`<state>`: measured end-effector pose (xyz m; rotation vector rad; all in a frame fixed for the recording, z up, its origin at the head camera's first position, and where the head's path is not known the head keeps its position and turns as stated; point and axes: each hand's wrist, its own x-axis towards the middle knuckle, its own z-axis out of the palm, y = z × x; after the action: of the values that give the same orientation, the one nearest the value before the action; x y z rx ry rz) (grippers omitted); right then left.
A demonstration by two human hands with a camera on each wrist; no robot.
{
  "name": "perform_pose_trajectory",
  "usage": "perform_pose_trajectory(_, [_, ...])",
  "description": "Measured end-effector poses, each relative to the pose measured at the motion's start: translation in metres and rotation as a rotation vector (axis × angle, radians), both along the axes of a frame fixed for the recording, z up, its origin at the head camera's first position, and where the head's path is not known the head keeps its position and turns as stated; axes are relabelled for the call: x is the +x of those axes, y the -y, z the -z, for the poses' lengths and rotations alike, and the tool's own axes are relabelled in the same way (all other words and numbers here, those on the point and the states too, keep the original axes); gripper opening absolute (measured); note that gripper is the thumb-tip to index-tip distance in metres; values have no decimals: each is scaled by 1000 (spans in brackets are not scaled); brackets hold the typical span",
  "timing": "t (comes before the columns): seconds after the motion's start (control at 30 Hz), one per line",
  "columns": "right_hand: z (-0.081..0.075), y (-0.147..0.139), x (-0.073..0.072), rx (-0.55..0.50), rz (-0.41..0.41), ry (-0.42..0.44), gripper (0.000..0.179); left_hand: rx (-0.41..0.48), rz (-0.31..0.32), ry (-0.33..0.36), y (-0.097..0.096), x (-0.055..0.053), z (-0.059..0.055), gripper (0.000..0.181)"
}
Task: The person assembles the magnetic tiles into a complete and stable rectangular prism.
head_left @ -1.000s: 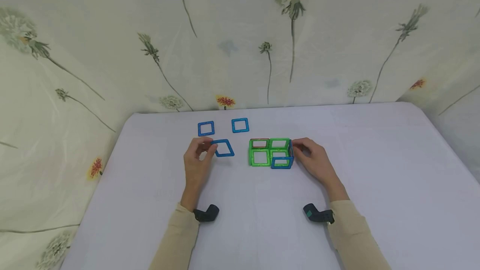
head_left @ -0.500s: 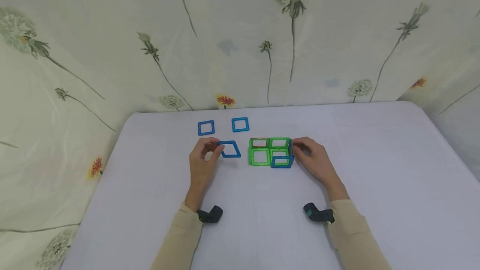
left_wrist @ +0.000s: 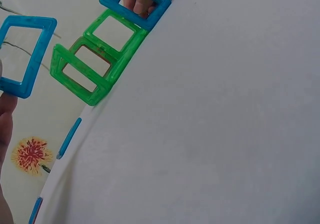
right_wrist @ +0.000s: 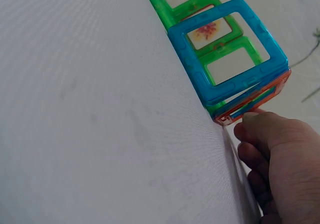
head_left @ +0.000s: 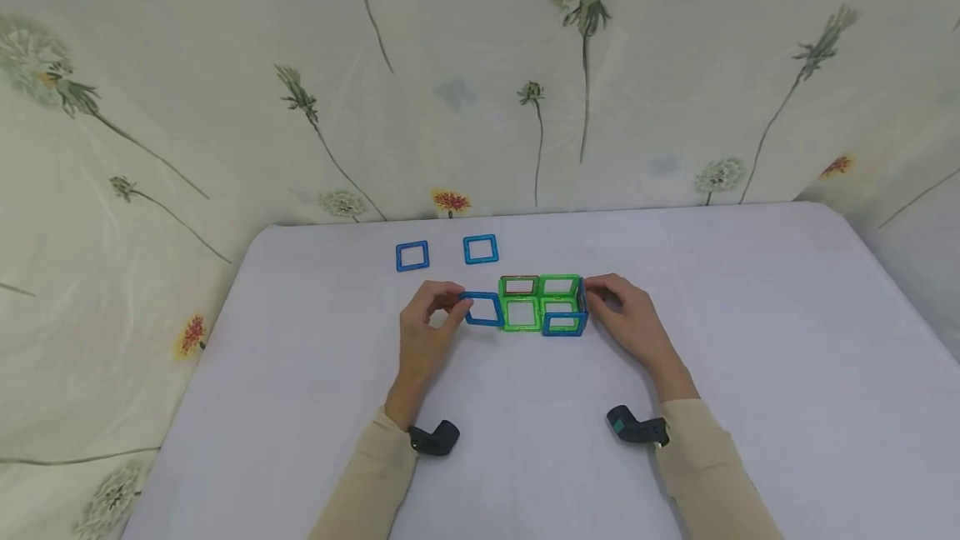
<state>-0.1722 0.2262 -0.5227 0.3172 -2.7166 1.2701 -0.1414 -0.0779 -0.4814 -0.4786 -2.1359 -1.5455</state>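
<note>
Between thumb and fingers my left hand [head_left: 429, 332] pinches a blue square magnetic tile [head_left: 483, 323] by its left edge. In the head view the tile's right edge is right at the left end of a low magnetic tile structure [head_left: 540, 315]. Green tiles form the structure's base and part of its back, with a red tile in the back left. A blue tile [right_wrist: 200, 79] stands upright at its front right. My right hand [head_left: 630, 319] grips the right end wall, its thumb and fingers curled against a red-edged tile [right_wrist: 252, 104]. Part of that wall is hidden.
Two blue square tiles lie apart behind the left hand, a left one [head_left: 412, 269] and a right one [head_left: 481, 262]. A white cloth covers the table [head_left: 525, 457]. Behind it hangs a flower-patterned curtain [head_left: 465, 140].
My left hand has carried the blue tile right and slightly nearer, up to the structure's left end; the tile now looks squarer. The right hand and structure have stayed in place.
</note>
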Motion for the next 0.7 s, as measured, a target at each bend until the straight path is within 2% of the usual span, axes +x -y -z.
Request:
perform_pose_trajectory(0.2, [0, 0, 0, -6, 3, 10, 31, -43, -27, -4, -4, 1, 2, 19])
perform_pose_trajectory(0.5, [1, 0, 0, -4, 4, 9, 30, -82, 28, -3, -11, 3, 3, 21])
perform_pose_trajectory(0.7, [1, 0, 0, -3, 1, -1, 30, -78, 54, 0, -15, 5, 4, 20])
